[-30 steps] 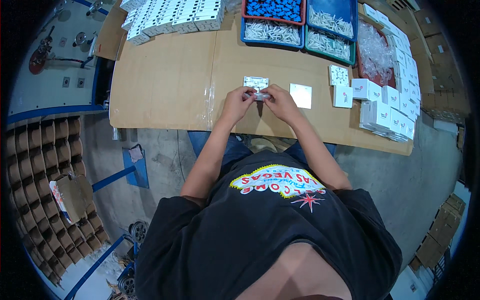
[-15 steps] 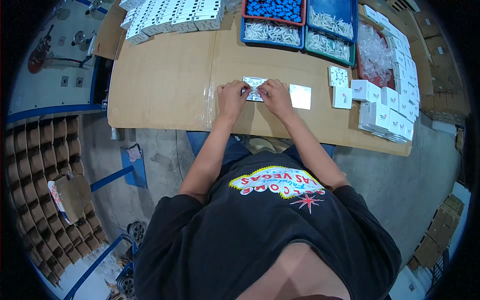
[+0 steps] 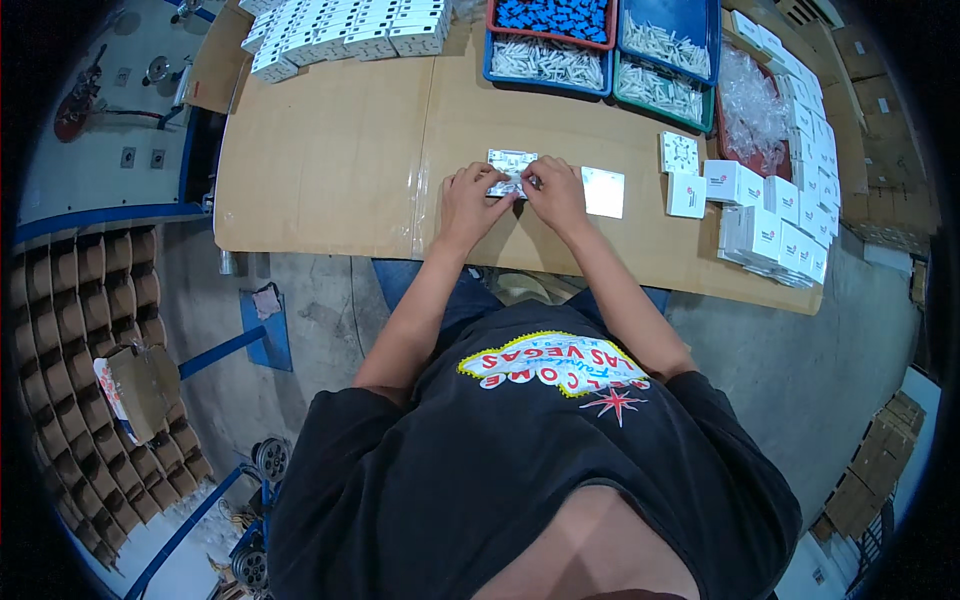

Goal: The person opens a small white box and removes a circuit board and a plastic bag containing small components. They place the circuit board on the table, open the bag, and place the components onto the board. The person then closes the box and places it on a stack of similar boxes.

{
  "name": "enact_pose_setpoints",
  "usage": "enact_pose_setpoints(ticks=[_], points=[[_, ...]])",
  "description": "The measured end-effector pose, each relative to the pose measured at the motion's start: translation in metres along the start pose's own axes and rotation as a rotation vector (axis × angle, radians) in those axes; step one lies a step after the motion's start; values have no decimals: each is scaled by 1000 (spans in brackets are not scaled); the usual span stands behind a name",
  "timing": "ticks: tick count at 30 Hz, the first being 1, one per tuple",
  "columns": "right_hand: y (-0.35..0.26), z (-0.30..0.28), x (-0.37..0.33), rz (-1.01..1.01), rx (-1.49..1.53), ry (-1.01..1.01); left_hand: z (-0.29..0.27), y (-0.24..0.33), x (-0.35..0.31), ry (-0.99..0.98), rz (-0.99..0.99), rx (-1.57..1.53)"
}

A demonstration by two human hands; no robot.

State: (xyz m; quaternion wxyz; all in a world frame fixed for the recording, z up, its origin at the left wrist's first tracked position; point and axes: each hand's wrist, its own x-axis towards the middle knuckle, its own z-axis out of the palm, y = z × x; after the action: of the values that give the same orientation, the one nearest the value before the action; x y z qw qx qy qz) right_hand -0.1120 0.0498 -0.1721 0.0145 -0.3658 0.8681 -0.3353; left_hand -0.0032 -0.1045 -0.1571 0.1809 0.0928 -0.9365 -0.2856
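A white square plate (image 3: 512, 160) with small details on its face lies on the cardboard-covered table before me, partly hidden by my fingers. At its left and near edges my left hand (image 3: 470, 205) grips it, with fingers bent over it and the thumb at its near side. My right hand (image 3: 556, 192) is closed in a pinch over the plate's right part. Whatever is between those fingertips is too small to make out. Just right of that hand lies a plain, shiny white square piece (image 3: 604, 193), untouched.
Beyond my hands stand a red tray of blue parts (image 3: 552, 18), a blue tray of white parts (image 3: 548, 62) and more trays. White boxes (image 3: 745, 228) and square modules (image 3: 679, 152) are at the right. Rows of white units (image 3: 350, 35) fill the far left.
My left hand has shifted slightly right, and its thumb now reaches the plate's near edge. My right-hand fingers have moved a little over the plate. The other things stay put.
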Motion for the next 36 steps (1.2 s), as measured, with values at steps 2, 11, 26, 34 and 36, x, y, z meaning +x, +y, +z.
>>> enact_pose_setpoints(ticks=[2,11,26,34,36], points=[[-1,-4,2,-12,-17,-50,1,3,-5,11,-27,19],[-7,-32,17,-92,-135,-318,14,6,-19,128,1,42],[-4,-34,20,-216,-169,-355,18,9,-27,112,35,89],[-17,-39,38,-113,-276,-555,18,9,-27,108,29,80],[-15,-39,36,-98,-246,-538,18,8,-27,103,25,76]])
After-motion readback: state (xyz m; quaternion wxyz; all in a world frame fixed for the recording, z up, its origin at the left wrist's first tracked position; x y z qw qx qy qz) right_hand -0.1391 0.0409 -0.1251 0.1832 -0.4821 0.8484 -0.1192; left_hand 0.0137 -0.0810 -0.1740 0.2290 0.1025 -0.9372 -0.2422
